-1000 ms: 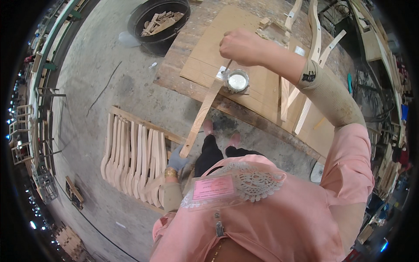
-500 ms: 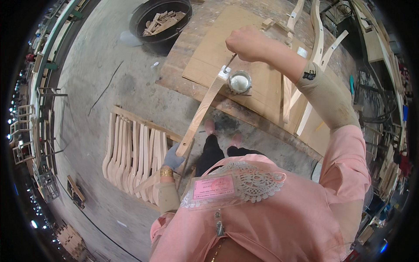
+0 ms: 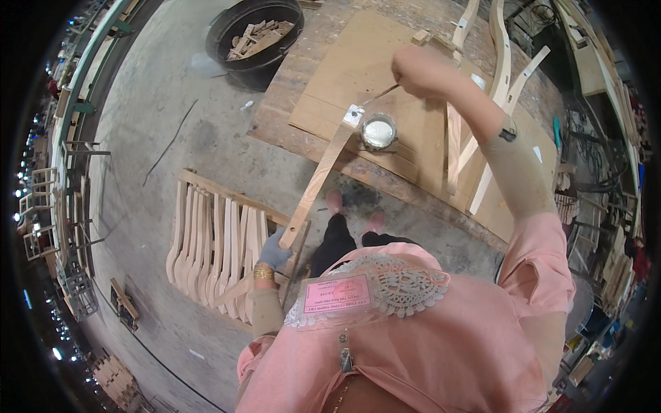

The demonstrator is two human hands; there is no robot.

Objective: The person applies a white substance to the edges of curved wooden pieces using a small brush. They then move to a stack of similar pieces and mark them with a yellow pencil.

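Left hand (image 3: pixel 274 253): curled (gloved) round the near end of the wooden piece (image 3: pixel 320 177)
Right hand (image 3: pixel 421 72): closed on a thin stick (image 3: pixel 381 94)
Wooden piece: white-coated end at ten o'clock from the jar (image 3: pixel 379 146), over the desk (image 3: pixel 272 122)

Smooth wooden bar (image 3: pixel 319 180); matt cardboard (image 3: pixel 330 89); rough concrete floor (image 3: pixel 227 148).

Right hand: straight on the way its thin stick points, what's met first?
Likely the wooden piece, at its white-coated end, just past the tip of the thin stick; depth is unclear.
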